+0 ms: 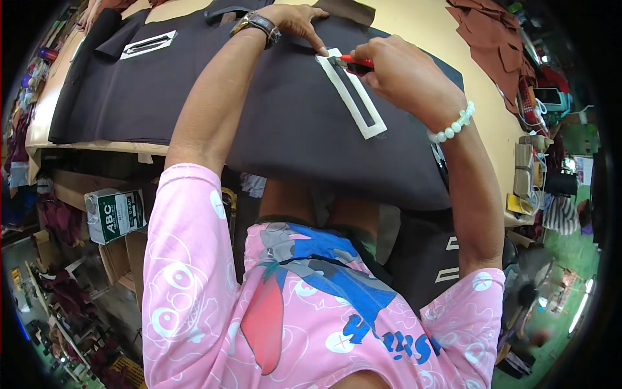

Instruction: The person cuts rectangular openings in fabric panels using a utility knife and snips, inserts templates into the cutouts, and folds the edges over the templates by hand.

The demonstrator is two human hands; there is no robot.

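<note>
Pink printed shirt (207, 285) below one dark cloth (278, 110); on it, spread, empty left fingers (315, 42) touch one white rectangular frame (344, 98), right fingers (374, 50) close round one red tool (356, 63)

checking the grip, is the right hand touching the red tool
Touching: the head view shows the right hand closed around the red tool.

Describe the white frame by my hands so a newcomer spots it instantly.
Start with the dark cloth draped over the table. On it, a narrow white frame slants down from the left hand. Unlike the frame farther left, it has a red tool at its upper end.
</note>
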